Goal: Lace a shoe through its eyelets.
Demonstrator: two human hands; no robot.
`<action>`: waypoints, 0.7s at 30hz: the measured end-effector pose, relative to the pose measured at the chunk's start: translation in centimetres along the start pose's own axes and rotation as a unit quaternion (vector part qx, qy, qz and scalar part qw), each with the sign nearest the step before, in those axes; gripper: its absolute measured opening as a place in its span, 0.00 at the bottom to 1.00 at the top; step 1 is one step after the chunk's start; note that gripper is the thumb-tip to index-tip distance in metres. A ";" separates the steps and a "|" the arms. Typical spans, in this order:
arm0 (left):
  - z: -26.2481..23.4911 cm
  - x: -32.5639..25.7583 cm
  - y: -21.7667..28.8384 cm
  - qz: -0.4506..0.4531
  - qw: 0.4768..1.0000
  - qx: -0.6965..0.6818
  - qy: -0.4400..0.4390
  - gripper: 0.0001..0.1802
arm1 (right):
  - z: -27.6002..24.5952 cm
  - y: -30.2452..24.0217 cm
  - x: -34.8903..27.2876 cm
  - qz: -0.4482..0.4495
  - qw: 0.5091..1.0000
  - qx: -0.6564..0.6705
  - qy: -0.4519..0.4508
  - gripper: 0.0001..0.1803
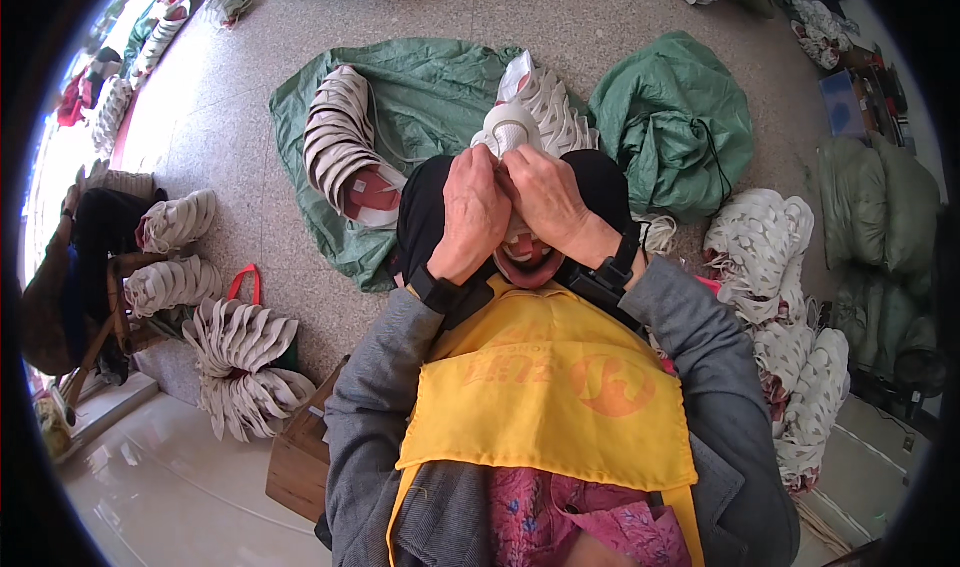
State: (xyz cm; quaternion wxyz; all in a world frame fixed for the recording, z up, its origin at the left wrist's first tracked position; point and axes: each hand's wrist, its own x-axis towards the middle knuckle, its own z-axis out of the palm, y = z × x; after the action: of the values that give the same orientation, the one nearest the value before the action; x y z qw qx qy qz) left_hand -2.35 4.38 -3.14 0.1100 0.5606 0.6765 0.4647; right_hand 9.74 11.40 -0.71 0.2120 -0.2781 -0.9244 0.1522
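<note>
A white shoe upper (511, 124) lies across my lap between my knees, its rounded toe pointing away from me. Its reddish lining shows at the heel end, below my hands. My left hand (474, 207) and my right hand (548, 195) meet over the middle of the upper, fingers bent and pinched close together on it. What the fingertips pinch there is hidden by the hands. Just beyond my knees lies a nested row of white shoe uppers (556, 110). A second curved row of nested uppers (340, 132) rests to the left on a green cloth sack (430, 79).
A bunched green sack (672, 127) lies right of my knees. Piles of white uppers (765, 247) line my right side, more (245, 367) the left. A wooden box (300, 457) stands by my left elbow. A seated person (95, 257) is at far left.
</note>
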 end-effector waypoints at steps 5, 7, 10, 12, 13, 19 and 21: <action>-0.3 0.2 0.3 0.013 1.000 0.020 0.011 0.10 | -0.5 0.1 0.3 -0.042 0.999 0.024 0.024 0.04; -0.5 0.4 0.7 0.000 1.000 0.008 0.017 0.10 | -1.1 0.2 0.0 -0.053 0.998 0.038 0.027 0.03; -0.7 0.2 1.0 -0.019 1.000 0.022 -0.007 0.12 | -2.8 -0.2 -0.8 -0.045 0.993 0.096 0.043 0.04; -0.5 0.2 0.9 -0.017 0.999 0.027 -0.007 0.12 | -5.0 -1.6 -1.3 -0.008 0.987 0.158 0.041 0.06; -0.4 0.1 0.8 -0.010 1.000 0.022 0.005 0.11 | -6.7 -3.0 -1.7 0.023 0.980 0.195 0.028 0.06; 0.1 -0.1 0.6 -0.010 1.000 0.001 0.008 0.09 | -14.4 -6.0 -2.9 0.189 0.917 0.351 -0.014 0.07; -0.3 0.4 1.0 0.009 1.000 -0.013 0.003 0.09 | -14.8 -5.4 -2.6 0.219 0.897 0.384 0.003 0.07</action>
State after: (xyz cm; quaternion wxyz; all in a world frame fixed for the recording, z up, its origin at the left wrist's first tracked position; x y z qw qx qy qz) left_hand -2.07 4.53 -2.02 0.1110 0.5637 0.6657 0.4762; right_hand 16.27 7.99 13.45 0.2661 -0.3712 -0.7088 0.5375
